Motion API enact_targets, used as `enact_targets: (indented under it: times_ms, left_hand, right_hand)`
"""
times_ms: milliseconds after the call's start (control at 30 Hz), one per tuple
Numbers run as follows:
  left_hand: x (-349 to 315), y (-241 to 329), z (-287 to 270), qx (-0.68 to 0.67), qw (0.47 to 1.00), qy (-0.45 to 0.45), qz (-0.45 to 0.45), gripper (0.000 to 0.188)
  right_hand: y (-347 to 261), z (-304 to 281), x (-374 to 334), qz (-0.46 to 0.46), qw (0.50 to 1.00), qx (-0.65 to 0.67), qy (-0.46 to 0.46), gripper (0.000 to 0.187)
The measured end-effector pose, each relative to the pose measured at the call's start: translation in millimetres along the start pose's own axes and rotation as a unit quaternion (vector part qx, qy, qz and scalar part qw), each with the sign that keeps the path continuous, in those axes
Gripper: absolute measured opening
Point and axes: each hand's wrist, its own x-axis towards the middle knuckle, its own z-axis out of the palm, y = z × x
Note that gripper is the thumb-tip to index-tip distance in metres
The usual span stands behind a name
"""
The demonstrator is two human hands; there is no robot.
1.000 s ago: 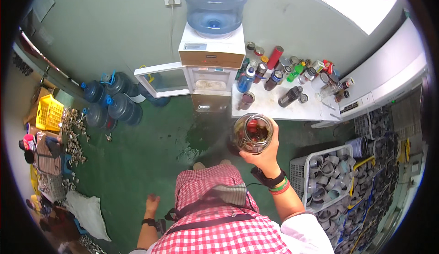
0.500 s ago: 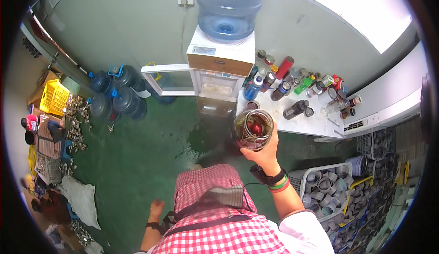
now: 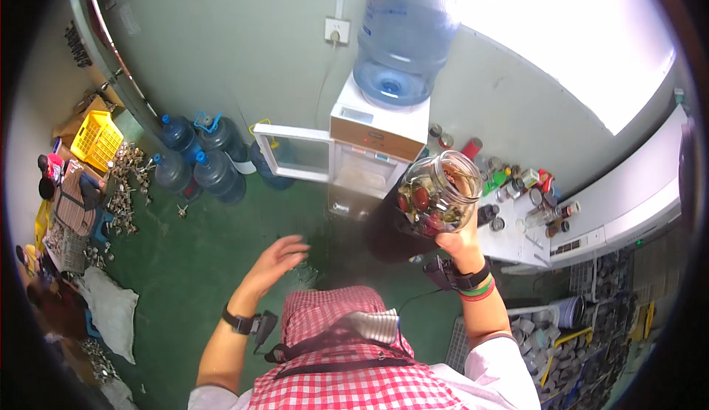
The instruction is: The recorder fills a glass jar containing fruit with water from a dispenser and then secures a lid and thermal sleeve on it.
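Observation:
My right hand (image 3: 465, 245) is wrapped round a wide-mouthed glass jar (image 3: 427, 205), held up in front of me and tilted. Its mouth has no lid on it. Red dates and pale green and yellowish bits lie inside near the top, and the lower part looks dark. My left hand (image 3: 278, 264) is raised over the green floor to the left of the jar, fingers stretched out and holding nothing. Beyond the jar stands a white and brown water dispenser (image 3: 375, 131) with its white-framed door (image 3: 297, 153) swung out to the left.
A large blue water bottle (image 3: 405, 37) sits on the dispenser. More water bottles (image 3: 220, 177) stand on the floor at left. Several cups and flasks crowd the white table (image 3: 509, 242) at right. A yellow basket (image 3: 96, 141) and metal parts lie far left; grey rings fill crates at lower right.
The jar in my right hand has come up and to the right, now showing more of its side. My left hand has risen from beside my body, fingers extended. The view has shifted.

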Motion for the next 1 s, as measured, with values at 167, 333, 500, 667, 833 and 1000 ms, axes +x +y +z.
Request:
enact_targets:
  times_ms: [167,333,500,667,833,1000]
  left_hand:
    - [37,47,59,-0.229,0.932,-0.279,0.043,0.071]
    - [12,67,85,-0.365,0.851,-0.378,-0.018,0.11]
    - [-4,39,79,-0.475,0.765,-0.416,0.127,0.089]
    - [-47,65,69,-0.429,0.84,-0.237,0.233,0.095]
    - [-86,78,56,-0.353,0.857,0.026,0.375,0.108]
    - [-99,74,62,-0.21,0.791,0.281,0.502,0.106]
  right_hand:
    - [-39,27,11,0.042,0.997,0.065,-0.01,0.106]
    - [-50,45,25,0.094,0.981,0.163,-0.053,0.104]
    - [-57,106,66,0.047,0.865,0.353,-0.353,0.109]
    - [-77,155,89,0.047,0.865,0.339,-0.367,0.089]
    - [-85,184,71,-0.019,0.935,0.251,-0.249,0.108]
    - [-81,196,59,-0.036,0.879,0.317,-0.353,0.125]
